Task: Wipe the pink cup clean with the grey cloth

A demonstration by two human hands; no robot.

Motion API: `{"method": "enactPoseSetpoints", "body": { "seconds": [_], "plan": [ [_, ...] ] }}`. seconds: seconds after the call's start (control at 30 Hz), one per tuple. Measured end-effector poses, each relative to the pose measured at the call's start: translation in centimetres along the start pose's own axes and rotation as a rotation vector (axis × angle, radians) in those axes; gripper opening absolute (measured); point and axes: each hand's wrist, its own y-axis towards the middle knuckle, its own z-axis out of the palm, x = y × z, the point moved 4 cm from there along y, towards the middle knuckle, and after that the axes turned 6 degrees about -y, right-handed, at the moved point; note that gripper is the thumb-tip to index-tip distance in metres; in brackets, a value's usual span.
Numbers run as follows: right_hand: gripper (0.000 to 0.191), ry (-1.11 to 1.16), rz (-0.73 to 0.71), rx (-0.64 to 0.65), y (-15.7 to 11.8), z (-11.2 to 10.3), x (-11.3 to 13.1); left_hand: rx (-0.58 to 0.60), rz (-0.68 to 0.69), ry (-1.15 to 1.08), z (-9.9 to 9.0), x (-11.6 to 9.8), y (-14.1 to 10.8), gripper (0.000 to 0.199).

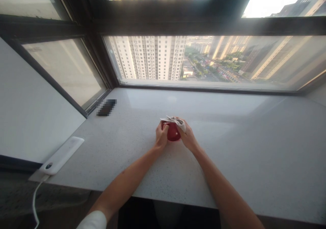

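Note:
Near the middle of the pale speckled sill, a rounded, glossy red object [174, 132] is between my two hands; its exact kind is not clear, as fingers and cloth cover much of it. My left hand [161, 134] grips its left side, the thumb lying over the front. A folded whitish cloth [175, 120] lies across the top of the red object. Pressed against the right side, my right hand [187, 134] holds the cloth between its fingers and the red surface.
A white power strip [63, 154] with a cable [35, 202] lies along the left edge of the sill [249, 154]. Beside the window corner rests a dark, pixelated item [107, 107]. Dark-framed window glass [152, 59] rises behind the sill.

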Motion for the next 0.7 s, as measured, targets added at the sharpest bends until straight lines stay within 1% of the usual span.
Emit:
{"method": "enactPoseSetpoints", "body": {
  "seconds": [0.07,0.1,0.13,0.17,0.2,0.23,0.27,0.3,0.37,0.4,0.43,0.47,0.5,0.53,0.63,0.67,0.7],
  "plan": [
    [0.055,0.057,0.109,-0.247,-1.6,2.2,-0.1,-0.077,-0.06,-0.076,-0.2,0.6,0.1,0.029],
    [0.058,0.077,0.157,-0.343,-2.5,3.4,-0.1,-0.116,-0.092,-0.113,-0.3,1.0,0.2,0.032],
    [0.061,0.087,0.186,-0.404,-3.1,4.4,-0.2,-0.148,-0.118,-0.142,-0.4,1.3,0.2,0.035],
    [0.062,0.089,0.199,-0.434,-3.4,4.9,-0.3,-0.17,-0.131,-0.16,-0.6,1.5,0.3,0.038],
    [0.063,0.081,0.193,-0.432,-3.4,5.0,-0.4,-0.18,-0.131,-0.165,-0.7,1.6,0.4,0.04],
    [0.063,0.066,0.168,-0.4,-3.0,4.6,-0.5,-0.181,-0.123,-0.16,-0.7,1.6,0.5,0.041],
    [0.062,0.046,0.13,-0.337,-2.3,3.7,-0.7,-0.17,-0.114,-0.149,-0.8,1.4,0.5,0.043],
    [0.06,0.025,0.08,-0.25,-1.4,2.6,-0.8,-0.145,-0.103,-0.133,-0.8,1.3,0.5,0.045],
    [0.053,-0.012,-0.03,-0.004,0.3,0.4,-1.0,-0.066,-0.076,-0.079,-0.6,0.9,0.5,0.045],
    [0.05,-0.02,-0.062,0.09,0.8,-0.4,-1.0,-0.024,-0.06,-0.047,-0.4,0.7,0.5,0.043],
    [0.048,-0.019,-0.079,0.149,1.1,-0.9,-1.0,0.004,-0.044,-0.021,-0.3,0.6,0.5,0.04],
    [0.047,-0.008,-0.075,0.159,1.2,-0.9,-1.0,0.013,-0.031,-0.006,-0.2,0.6,0.5,0.037],
    [0.048,0.012,-0.051,0.117,0.9,-0.5,-0.9,0.003,-0.027,-0.006,-0.2,0.6,0.6,0.036],
    [0.05,0.037,-0.007,0.033,0.4,0.2,-0.9,-0.027,-0.037,-0.024,-0.3,0.8,0.6,0.036],
    [0.061,0.102,0.182,-0.31,-2.1,3.8,-0.9,-0.146,-0.12,-0.108,-0.6,1.7,0.8,0.042],
    [0.065,0.109,0.228,-0.39,-2.9,4.8,-1.0,-0.168,-0.142,-0.122,-0.7,1.9,0.8,0.044],
    [0.068,0.112,0.259,-0.439,-3.3,5.5,-1.0,-0.181,-0.152,-0.128,-0.8,1.9,0.8,0.045]
  ]
}}
